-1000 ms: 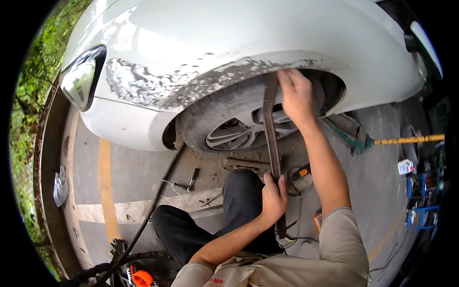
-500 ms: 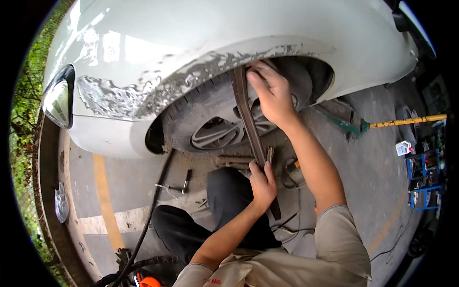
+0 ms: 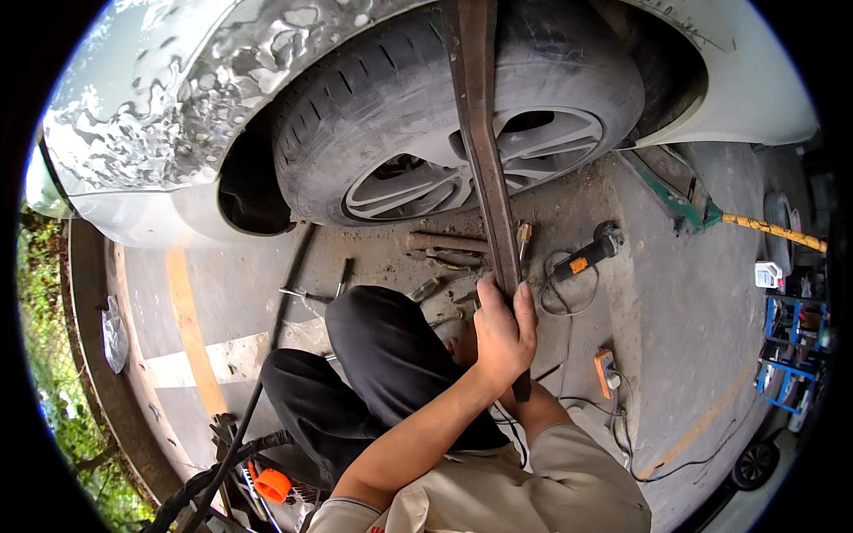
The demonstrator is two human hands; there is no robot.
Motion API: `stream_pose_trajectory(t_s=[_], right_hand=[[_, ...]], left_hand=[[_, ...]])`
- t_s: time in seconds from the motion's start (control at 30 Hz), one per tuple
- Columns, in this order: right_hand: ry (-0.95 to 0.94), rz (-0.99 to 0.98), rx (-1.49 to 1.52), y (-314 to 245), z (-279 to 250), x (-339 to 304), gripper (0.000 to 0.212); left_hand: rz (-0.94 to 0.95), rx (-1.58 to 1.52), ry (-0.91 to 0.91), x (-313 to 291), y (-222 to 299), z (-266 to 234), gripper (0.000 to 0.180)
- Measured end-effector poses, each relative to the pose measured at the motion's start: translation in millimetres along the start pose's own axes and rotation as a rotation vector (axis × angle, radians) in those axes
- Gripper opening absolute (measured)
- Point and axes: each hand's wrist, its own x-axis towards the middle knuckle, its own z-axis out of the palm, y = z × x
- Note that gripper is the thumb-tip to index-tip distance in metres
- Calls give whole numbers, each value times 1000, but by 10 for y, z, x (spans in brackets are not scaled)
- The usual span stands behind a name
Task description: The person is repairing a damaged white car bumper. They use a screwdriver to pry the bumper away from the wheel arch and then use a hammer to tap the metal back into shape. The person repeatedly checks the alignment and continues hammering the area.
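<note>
My left hand (image 3: 505,330) is closed around the lower part of a long brown metal bar (image 3: 484,169). The bar rises in front of the car wheel (image 3: 391,133), and its upper end is cut off by the picture's top edge. My right forearm (image 3: 535,410) passes behind my left wrist, which hides most or all of that hand; its fingers cannot be made out. Above the tyre, the pale car's fender (image 3: 191,98) is crumpled, with bare grey metal along the wheel arch.
An angle grinder (image 3: 586,253) lies on the floor at right, near an orange power strip (image 3: 607,371) with cables. A green floor jack (image 3: 684,209) with a yellow handle stands beyond. Pipes (image 3: 449,242), a screwdriver (image 3: 428,290) and a long dark rod (image 3: 284,311) lie near the wheel.
My right hand has let go of the bar's upper part and dropped behind my left arm. My left hand still grips the bar. The view has moved closer to the wheel.
</note>
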Motion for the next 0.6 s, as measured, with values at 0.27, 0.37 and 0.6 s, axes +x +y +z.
stream_pose_trajectory(t_s=[0.27,0.37,0.6], right_hand=[[-222,-138,-219,-736,184,405,27],[-272,-63,-269,-622,305,554,27],[-142,66,-97,54,223,86,27]], left_hand=[[42,18,33,33,-16,61,25],[-25,-30,-26,43,43,15,29],[4,-6,28,-24,4,69,27]])
